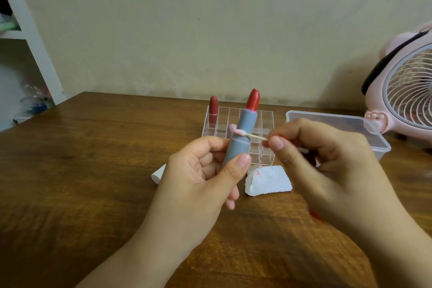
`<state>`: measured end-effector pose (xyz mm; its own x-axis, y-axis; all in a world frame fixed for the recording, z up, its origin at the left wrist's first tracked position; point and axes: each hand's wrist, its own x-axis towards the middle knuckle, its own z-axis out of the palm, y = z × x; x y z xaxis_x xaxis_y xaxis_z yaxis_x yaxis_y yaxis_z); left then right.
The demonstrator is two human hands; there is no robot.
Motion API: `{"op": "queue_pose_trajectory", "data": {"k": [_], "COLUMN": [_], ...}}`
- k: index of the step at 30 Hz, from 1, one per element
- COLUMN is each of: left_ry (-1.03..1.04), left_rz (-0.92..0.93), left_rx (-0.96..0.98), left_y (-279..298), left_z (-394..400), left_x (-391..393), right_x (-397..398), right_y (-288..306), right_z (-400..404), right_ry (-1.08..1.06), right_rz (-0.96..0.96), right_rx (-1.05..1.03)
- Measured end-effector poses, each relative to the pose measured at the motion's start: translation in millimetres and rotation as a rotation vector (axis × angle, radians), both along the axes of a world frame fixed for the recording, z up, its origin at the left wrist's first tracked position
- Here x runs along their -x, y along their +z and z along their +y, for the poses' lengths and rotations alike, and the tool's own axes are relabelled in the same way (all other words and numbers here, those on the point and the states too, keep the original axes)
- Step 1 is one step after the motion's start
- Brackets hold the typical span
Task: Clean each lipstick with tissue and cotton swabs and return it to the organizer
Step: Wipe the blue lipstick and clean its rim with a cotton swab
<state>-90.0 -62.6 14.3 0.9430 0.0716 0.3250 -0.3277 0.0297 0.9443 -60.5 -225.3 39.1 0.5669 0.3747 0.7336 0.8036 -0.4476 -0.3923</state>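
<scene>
My left hand (205,170) grips a grey lipstick tube (243,133) upright, its red bullet (253,99) fully raised. My right hand (327,159) pinches a cotton swab (253,135) by its wooden stick. The swab's pink-stained tip touches the tube's side at a pink ring. Behind stands the clear organizer (266,117), with a dark red lipstick (213,112) in its back left cell. A crumpled tissue (268,181) with red marks lies on the table just in front of the organizer.
A clear plastic box with lid (346,124) sits right of the organizer. A pink desk fan (406,91) stands at the far right. A white object (159,174) lies partly hidden behind my left hand. A white shelf (30,37) stands at the left.
</scene>
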Motion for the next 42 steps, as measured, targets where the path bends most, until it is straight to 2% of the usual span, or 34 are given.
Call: {"op": "queue_pose_trajectory", "data": {"k": [9,16,22,28,33,38,42], "left_ry": [-0.194,-0.172,-0.133,-0.151,-0.125,-0.040,0.010], "left_rz": [0.157,0.134,0.100,0.102,0.066,0.046,0.025], "left_rx": [0.202,0.116,0.083,0.065,0.048,0.006,-0.017], "left_y": [2.9,0.7,-1.4,-1.5,-0.5,-0.3,0.3], "left_z": [-0.8,-0.6,0.6,1.7,0.3,2.0,2.0], "left_x": [-1.6,-2.2,-4.1,-3.5,-2.7,-3.0,-2.3], "right_x": [-0.4,-1.0,-2.6,-1.0,-1.1,-0.3,-1.2], "right_y": [0.4,0.9,3.1,1.9,4.1,2.2,2.7], "right_z": [0.3,-3.0,-6.1,-4.5,-6.0,-3.9,-5.0], "right_ry": [-0.009,-0.023,-0.141,-0.009,-0.119,-0.045,-0.102], "right_rz": [0.000,0.019,-0.030,0.010,-0.049,-0.014,-0.039], "right_rx": [0.031,0.027,-0.029,0.037,-0.022,0.038,-0.038]}}
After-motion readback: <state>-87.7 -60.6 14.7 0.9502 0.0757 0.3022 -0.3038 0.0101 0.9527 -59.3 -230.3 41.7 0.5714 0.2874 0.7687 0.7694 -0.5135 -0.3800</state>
